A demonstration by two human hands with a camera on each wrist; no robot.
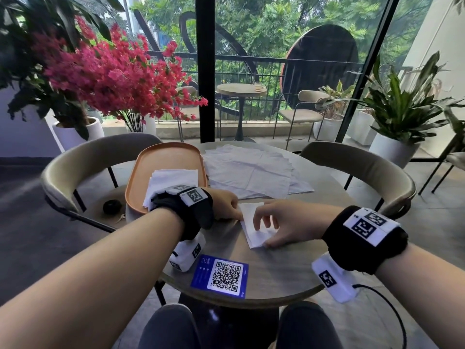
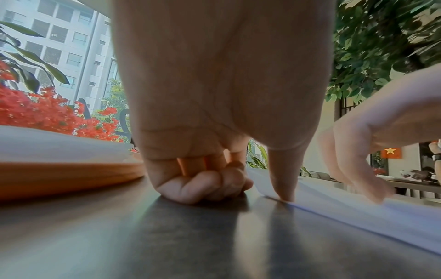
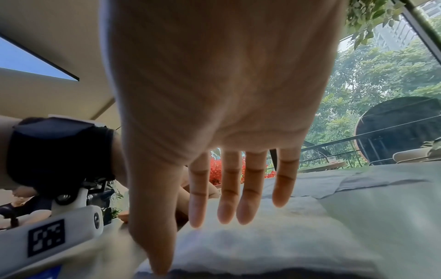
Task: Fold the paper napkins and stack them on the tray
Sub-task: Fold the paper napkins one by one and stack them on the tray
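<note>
**Napkin being creased on the round table, both hands on it**

Napkin (image 1: 254,224), a folded white one, is lying on the grey round table (image 1: 276,270) just in front of the person, near the table's middle, and both hands are working on it. The left hand (image 1: 225,205) is resting on the tabletop at the napkin's left edge; from the left wrist view, most of its fingers are curling under into a loose fist against the table while one straight finger (image 2: 284,181) is pressing down on the napkin's edge. The right hand (image 1: 284,226) is spreading over the right part of the napkin, fingers straight and slightly fanned, with the thumb (image 3: 155,236) pressing on the near corner and the other fingertips hovering at or just above the paper; whether they are touching cannot be told.

Beyond the hands, a loose pile of unfolded napkins (image 1: 249,170) is lying flat on the far half of the table. Just left of that pile, the orange tray (image 1: 161,157) is sitting on the table's left side, holding a stack of folded napkins (image 1: 171,181) at its near end, partly hidden behind the left wristband.

A blue card with a QR code (image 1: 220,275) is lying near the table's front edge.
</note>
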